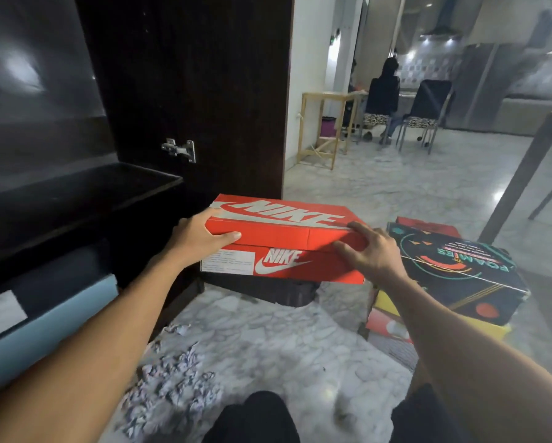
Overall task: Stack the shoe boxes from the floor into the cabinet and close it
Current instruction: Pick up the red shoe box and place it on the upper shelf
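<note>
Both my knees point(261, 417) in dark trousers sit at the bottom edge, over the marble floor point(268, 340), with crumpled paper point(175, 388) scattered just left of them. Past the paper, my left hand point(201, 238) and right hand point(373, 254) hold the orange Nike shoe box point(284, 247) by its two ends, fingers point(226, 236) wrapped onto the lid's front edge, thumbs out of view. Under the orange box a dark object shows, too hidden to name. Right of the orange box, just beside it, a black patterned shoe box point(460, 273) lies on top of a yellow one point(393, 306). Left of the orange box stands the open dark cabinet point(76, 193), its door point(197, 91) swung wide behind the box, and a pale blue box point(44, 327) already lies on its lower shelf.
</note>
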